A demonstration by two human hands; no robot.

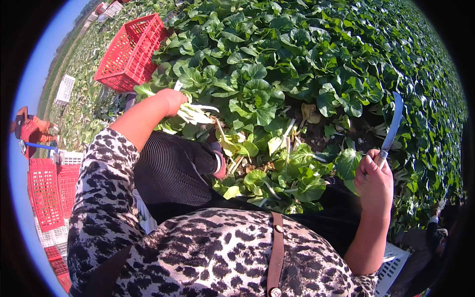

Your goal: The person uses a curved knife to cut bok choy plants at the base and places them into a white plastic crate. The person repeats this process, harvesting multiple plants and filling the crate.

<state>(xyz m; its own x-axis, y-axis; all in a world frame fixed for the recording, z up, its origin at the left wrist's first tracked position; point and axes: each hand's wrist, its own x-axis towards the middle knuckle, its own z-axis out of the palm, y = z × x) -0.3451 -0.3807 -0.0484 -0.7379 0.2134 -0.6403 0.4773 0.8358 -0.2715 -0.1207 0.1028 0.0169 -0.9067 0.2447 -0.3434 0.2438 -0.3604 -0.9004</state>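
My left hand is closed around a bunch of leafy greens with white stalks. Its cut ends point right, and the leaves are partly hidden behind the hand. My right hand grips the handle of a knife with a curved blade, held upright and apart from the plants. Between the hands, loose and yellowed leaves lie over the soil, near my shoe. Dense rows of growing leafy greens stand before me.
A red plastic crate stands just beyond my left hand. Stacked red crates and white ones are at the far left, near a person in orange. A white crate and another person are at lower right.
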